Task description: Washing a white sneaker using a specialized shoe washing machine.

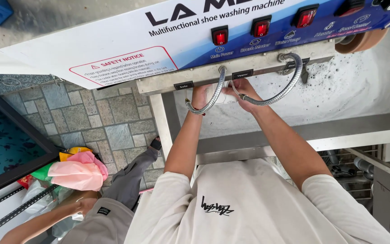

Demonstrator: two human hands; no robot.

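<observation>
White shoe (219, 94) sits between both hands under the machine's front edge: left hand (199, 96) grips one end, right hand (243, 91) the other, equally near.

hoses (213, 97): ribbed flexible metal, shiny, upper middle of frame
white object (220, 96): smooth, matt-looking, held between both hands; material unclear
basin (348, 90): pale, foam-speckled, right of centre
frame (294, 131): brushed steel, dull sheen
control panel (113, 40): glossy printed surface, red plastic switches
shirt (249, 208): matt white cloth, bottom
paving (109, 113): rough grey stone, left
</observation>
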